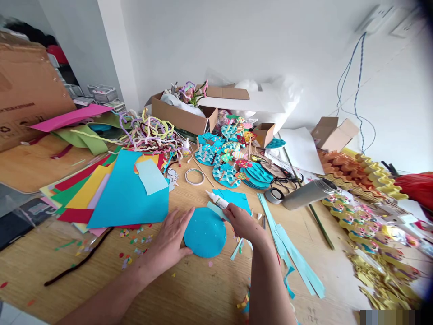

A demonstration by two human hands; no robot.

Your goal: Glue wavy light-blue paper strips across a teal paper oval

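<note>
L hand [173, 234] at blue disc [205, 234] | R hand [244, 222] w/ wht btl [218, 200]

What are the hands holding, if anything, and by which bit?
The right hand holds a white bottle by its base end. The left hand rests against the blue circle. Whether the pale strip is held too, I can't tell.

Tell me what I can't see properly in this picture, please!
Head view, white glue bottle: its back end is covered by the grip of the right hand.
Head view, bottle label: the print is too small to read.
Head view, big cardboard box: cut off by the left edge.
Head view, open flower box: its bottom is hidden behind its front wall.
</note>
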